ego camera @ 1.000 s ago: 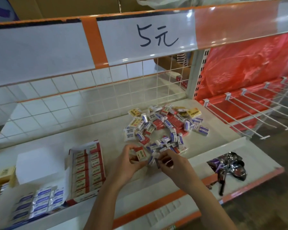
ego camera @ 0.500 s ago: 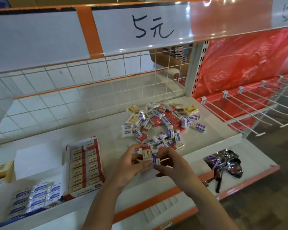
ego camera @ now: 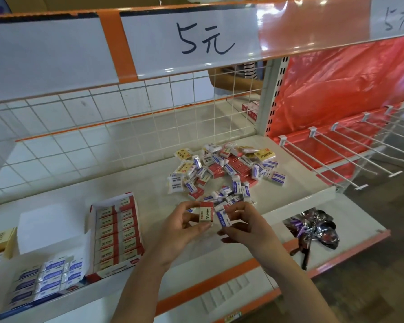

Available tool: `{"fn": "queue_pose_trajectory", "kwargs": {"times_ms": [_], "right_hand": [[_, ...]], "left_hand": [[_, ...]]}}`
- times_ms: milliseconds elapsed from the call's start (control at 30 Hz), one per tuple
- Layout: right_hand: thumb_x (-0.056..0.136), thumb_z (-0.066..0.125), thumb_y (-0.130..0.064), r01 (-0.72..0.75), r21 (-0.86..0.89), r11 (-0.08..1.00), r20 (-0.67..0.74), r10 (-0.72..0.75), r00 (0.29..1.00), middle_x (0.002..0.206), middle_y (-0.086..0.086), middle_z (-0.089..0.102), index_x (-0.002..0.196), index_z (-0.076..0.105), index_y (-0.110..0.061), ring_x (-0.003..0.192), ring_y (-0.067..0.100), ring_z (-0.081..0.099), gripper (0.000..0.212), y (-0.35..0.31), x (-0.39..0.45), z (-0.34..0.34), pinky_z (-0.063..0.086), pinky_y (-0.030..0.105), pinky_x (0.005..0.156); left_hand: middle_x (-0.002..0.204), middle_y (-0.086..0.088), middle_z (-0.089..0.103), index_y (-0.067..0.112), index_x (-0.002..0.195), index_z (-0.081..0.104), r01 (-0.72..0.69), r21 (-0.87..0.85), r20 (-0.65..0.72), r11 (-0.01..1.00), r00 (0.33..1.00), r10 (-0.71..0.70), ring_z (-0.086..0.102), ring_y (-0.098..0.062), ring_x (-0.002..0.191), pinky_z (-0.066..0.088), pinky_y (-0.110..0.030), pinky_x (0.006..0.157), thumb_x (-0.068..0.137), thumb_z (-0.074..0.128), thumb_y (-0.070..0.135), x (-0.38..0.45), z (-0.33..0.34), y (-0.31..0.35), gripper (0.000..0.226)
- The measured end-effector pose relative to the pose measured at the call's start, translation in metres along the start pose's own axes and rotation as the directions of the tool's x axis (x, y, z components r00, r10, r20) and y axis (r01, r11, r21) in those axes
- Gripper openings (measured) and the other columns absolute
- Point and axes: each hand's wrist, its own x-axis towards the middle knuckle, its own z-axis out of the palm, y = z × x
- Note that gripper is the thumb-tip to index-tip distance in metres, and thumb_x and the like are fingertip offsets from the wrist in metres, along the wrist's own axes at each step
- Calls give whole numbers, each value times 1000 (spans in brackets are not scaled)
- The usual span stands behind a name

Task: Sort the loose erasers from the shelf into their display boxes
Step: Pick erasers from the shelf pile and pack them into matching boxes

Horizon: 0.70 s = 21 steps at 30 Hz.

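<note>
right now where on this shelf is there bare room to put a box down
Bare patches of the cream shelf: behind the red-and-white box of 2B erasers, up to the white wire grid, and between that box and the loose eraser pile. The pile crowds the right; boxes crowd the front left.

A red-and-white 2B eraser (ego camera: 206,211) is held upright above the shelf's front edge, touching a white eraser with a blue sleeve (ego camera: 222,217) tilted just to its right. Behind them the loose eraser pile (ego camera: 222,170) sprawls over the cream shelf (ego camera: 135,183), mixing red, blue and yellow-sleeved pieces lying at every angle. To the left, the red display box (ego camera: 117,234) lies open and packed with two neat columns of 2B erasers, and beside it, further left, the blue display box (ego camera: 44,278) holds rows of blue-sleeved ones.
</note>
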Motion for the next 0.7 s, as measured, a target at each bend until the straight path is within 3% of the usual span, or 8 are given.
{"fn": "queue_pose_trajectory", "kwargs": {"times_ms": [167,300,433,600,700], "right_hand": [[86,57,10,-13,39,999,3,13,1000,107,20,56,105,55,-10,82,24,69,28,0,-3,-3,56,28,71],[87,56,9,-21,95,995,2,20,1000,100,12,61,106,59,-10,82,23,68,28,-3,-7,-7,56,28,73],[88,55,6,-41,118,992,13,40,999,98,11,68,109,61,-8,84,23,68,26,-5,-8,-9,55,26,73],[91,53,3,-36,92,995,5,36,999,91,8,72,108,62,-6,83,22,68,22,-6,-8,-5,55,25,73],[89,54,4,-18,102,995,-6,18,1000,90,13,70,106,64,-6,82,24,69,22,-10,-7,1,55,25,70]], "left_hand": [[98,3,69,20,106,61,20,30,-29,999,999,-19,59,3,70,38,-4,50,83,68,17,2,-1,-3,24],[91,4,69,18,107,65,3,40,-33,999,999,-2,55,9,58,37,-5,47,85,65,14,0,-4,-3,22],[72,11,61,15,109,67,-28,22,-45,999,999,29,48,9,48,34,-6,46,88,62,12,-3,-9,-4,22],[56,17,56,25,108,68,-15,6,-62,1000,998,15,34,0,44,28,-14,45,89,61,18,-6,-16,-5,21],[63,15,60,38,96,66,-32,2,-86,999,996,32,38,2,44,29,-13,46,90,60,19,-10,-21,-2,21]]}}
